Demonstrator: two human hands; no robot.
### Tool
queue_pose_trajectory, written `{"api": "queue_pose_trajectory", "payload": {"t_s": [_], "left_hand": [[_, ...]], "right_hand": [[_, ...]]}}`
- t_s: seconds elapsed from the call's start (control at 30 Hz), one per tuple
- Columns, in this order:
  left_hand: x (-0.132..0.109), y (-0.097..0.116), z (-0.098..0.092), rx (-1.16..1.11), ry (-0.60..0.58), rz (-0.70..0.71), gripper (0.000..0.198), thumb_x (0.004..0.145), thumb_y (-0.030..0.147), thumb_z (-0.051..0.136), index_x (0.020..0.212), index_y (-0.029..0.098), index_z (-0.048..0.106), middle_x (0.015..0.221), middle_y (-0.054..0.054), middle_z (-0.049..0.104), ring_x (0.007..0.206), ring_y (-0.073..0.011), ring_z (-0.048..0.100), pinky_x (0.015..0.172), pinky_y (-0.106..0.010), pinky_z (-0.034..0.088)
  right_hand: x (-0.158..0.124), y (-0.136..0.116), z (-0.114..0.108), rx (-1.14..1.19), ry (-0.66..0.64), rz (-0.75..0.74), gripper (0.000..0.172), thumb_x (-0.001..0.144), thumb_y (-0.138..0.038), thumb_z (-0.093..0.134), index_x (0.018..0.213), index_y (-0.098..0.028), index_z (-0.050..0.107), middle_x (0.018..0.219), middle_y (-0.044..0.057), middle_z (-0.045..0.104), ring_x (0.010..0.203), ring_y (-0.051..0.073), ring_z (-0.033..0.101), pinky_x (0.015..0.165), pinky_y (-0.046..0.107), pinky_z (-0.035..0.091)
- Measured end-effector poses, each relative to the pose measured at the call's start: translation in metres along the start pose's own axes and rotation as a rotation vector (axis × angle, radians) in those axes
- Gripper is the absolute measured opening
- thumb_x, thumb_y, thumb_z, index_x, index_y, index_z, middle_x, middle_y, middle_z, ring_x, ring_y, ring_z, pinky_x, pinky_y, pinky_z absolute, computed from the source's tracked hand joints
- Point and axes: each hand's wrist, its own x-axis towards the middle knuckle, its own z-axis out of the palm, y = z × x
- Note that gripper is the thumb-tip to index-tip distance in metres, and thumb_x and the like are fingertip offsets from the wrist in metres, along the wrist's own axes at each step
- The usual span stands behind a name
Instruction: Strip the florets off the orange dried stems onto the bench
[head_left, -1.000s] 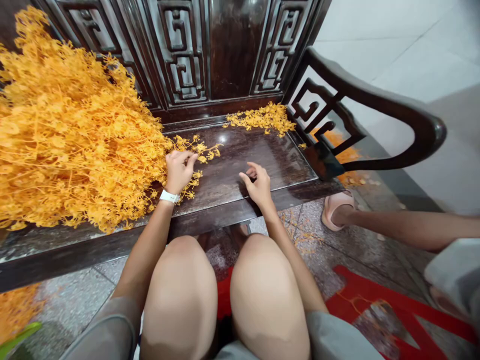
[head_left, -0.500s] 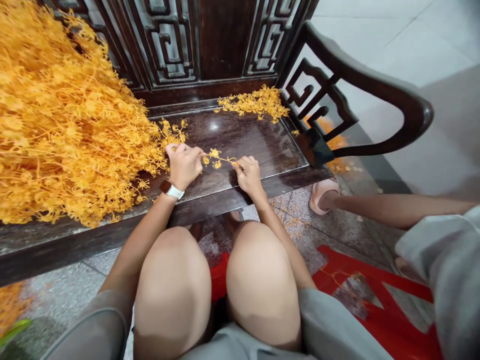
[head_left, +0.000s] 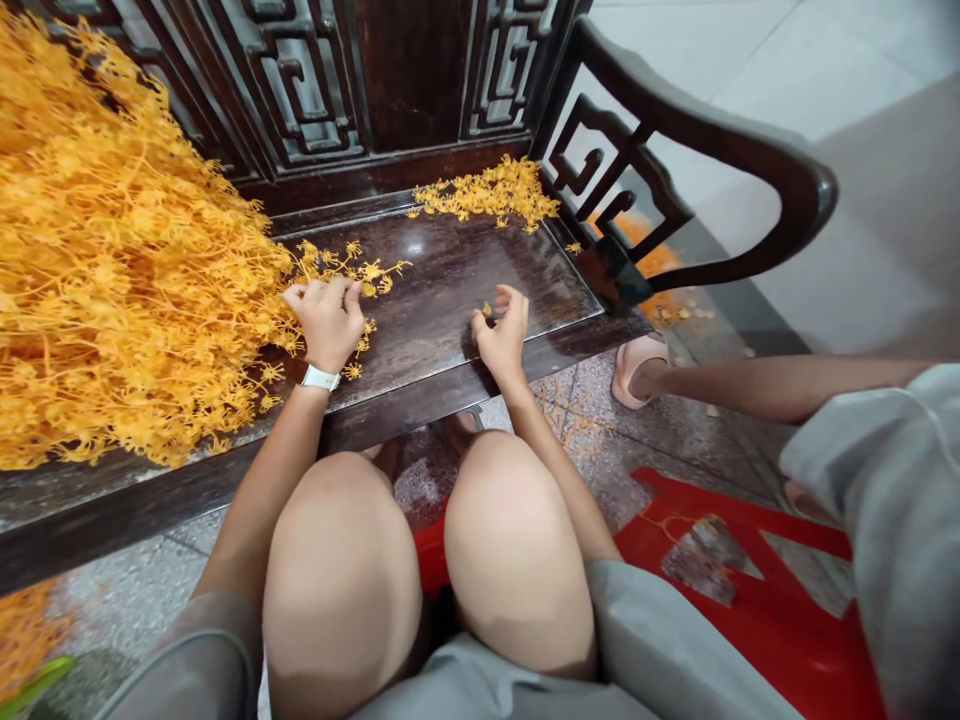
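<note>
My left hand point(head_left: 327, 318), with a white-banded watch point(head_left: 321, 377) on its wrist, is at the edge of a large heap of yellow-orange flower sprigs point(head_left: 142, 290). Its fingers are curled around a sprig point(head_left: 382, 272) whose blossoms and thin stem stick out to the right; the exact grip is partly hidden. Over the bench seat point(head_left: 427, 310), my right hand point(head_left: 504, 328) has its thumb and fingers apart. A small yellow blossom point(head_left: 487, 310) shows in that gap, close to the thumb tip; whether it touches the hand is unclear.
Loose yellow blossoms point(head_left: 495, 192) lie at the seat's back right, beside the dark carved armrest point(head_left: 720, 180). Another person's leg point(head_left: 750, 388) is at the right. Below are red plastic point(head_left: 795, 620) and orange stems point(head_left: 577, 425) on the floor.
My hands have moved apart, and the sprig no longer stretches between them. The left has gone left toward the heap; the right has opened its pinch. The view has shifted slightly.
</note>
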Motion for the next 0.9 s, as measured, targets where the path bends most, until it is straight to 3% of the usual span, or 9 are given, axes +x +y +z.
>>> {"api": "queue_pose_trajectory", "payload": {"t_s": [0.07, 0.2, 0.3, 0.4, 0.47, 0.53, 0.77, 0.9], "left_hand": [[-0.002, -0.001, 0.003, -0.002, -0.011, 0.040, 0.024, 0.109, 0.038, 0.055, 0.092, 0.026, 0.069, 0.092, -0.009, 0.077, 0.096, -0.0316, 0.063, 0.109, -0.057, 0.032], [-0.004, -0.003, 0.005, -0.015, -0.013, 0.100, 0.026, 0.109, 0.040, 0.055, 0.092, 0.027, 0.070, 0.091, -0.008, 0.078, 0.094, -0.0312, 0.063, 0.106, -0.058, 0.033], [-0.004, -0.003, 0.005, -0.010, -0.004, 0.097, 0.028, 0.110, 0.042, 0.054, 0.093, 0.027, 0.070, 0.091, -0.007, 0.077, 0.093, -0.0306, 0.062, 0.105, -0.057, 0.034], [-0.002, -0.005, 0.003, 0.006, 0.003, 0.079, 0.029, 0.111, 0.041, 0.052, 0.093, 0.027, 0.069, 0.089, -0.008, 0.076, 0.094, -0.0309, 0.062, 0.104, -0.057, 0.035], [-0.002, -0.005, 0.002, 0.008, 0.007, 0.073, 0.029, 0.111, 0.042, 0.052, 0.092, 0.027, 0.068, 0.087, -0.008, 0.076, 0.094, -0.0311, 0.062, 0.104, -0.057, 0.035], [-0.002, -0.005, 0.002, 0.001, 0.006, 0.070, 0.029, 0.111, 0.042, 0.053, 0.091, 0.027, 0.068, 0.087, -0.008, 0.076, 0.094, -0.0314, 0.062, 0.104, -0.057, 0.034], [-0.006, 0.003, 0.005, -0.045, -0.027, 0.091, 0.027, 0.110, 0.043, 0.054, 0.093, 0.027, 0.068, 0.086, -0.007, 0.077, 0.093, -0.0311, 0.064, 0.106, -0.057, 0.033], [-0.011, 0.013, 0.004, -0.108, -0.098, 0.151, 0.026, 0.111, 0.041, 0.053, 0.095, 0.028, 0.069, 0.084, -0.005, 0.078, 0.093, -0.0298, 0.067, 0.107, -0.056, 0.033]], "right_hand": [[-0.001, -0.003, -0.004, -0.014, -0.020, 0.039, 0.057, 0.089, -0.025, 0.067, 0.145, -0.023, 0.055, 0.124, 0.014, 0.064, 0.118, 0.033, 0.059, 0.107, 0.054, 0.050], [-0.005, -0.007, -0.012, -0.084, 0.030, 0.163, 0.061, 0.089, -0.022, 0.061, 0.150, -0.021, 0.056, 0.096, 0.009, 0.065, 0.117, 0.037, 0.056, 0.114, 0.066, 0.040], [-0.009, -0.008, -0.011, -0.144, 0.028, 0.140, 0.072, 0.084, -0.020, 0.064, 0.155, -0.022, 0.056, 0.086, 0.007, 0.066, 0.115, 0.038, 0.057, 0.114, 0.071, 0.036], [-0.010, -0.008, -0.007, -0.239, 0.016, 0.055, 0.088, 0.085, -0.024, 0.068, 0.169, -0.024, 0.043, 0.111, 0.014, 0.075, 0.129, 0.042, 0.056, 0.114, 0.073, 0.036], [-0.011, -0.008, -0.006, -0.293, 0.028, 0.010, 0.098, 0.088, -0.032, 0.071, 0.176, -0.027, 0.029, 0.142, 0.020, 0.070, 0.142, 0.046, 0.050, 0.114, 0.074, 0.037], [-0.010, -0.008, -0.006, -0.294, 0.025, -0.005, 0.103, 0.090, -0.036, 0.072, 0.179, -0.028, 0.021, 0.157, 0.022, 0.062, 0.148, 0.048, 0.046, 0.113, 0.075, 0.037], [-0.007, -0.013, -0.009, -0.217, -0.155, 0.127, 0.088, 0.091, -0.031, 0.070, 0.174, -0.028, 0.039, 0.136, 0.018, 0.075, 0.139, 0.043, 0.051, 0.117, 0.072, 0.033], [-0.008, -0.024, -0.015, -0.144, -0.189, -0.007, 0.072, 0.098, -0.040, 0.071, 0.166, -0.028, 0.053, 0.129, 0.015, 0.076, 0.131, 0.040, 0.055, 0.117, 0.066, 0.039]]}}
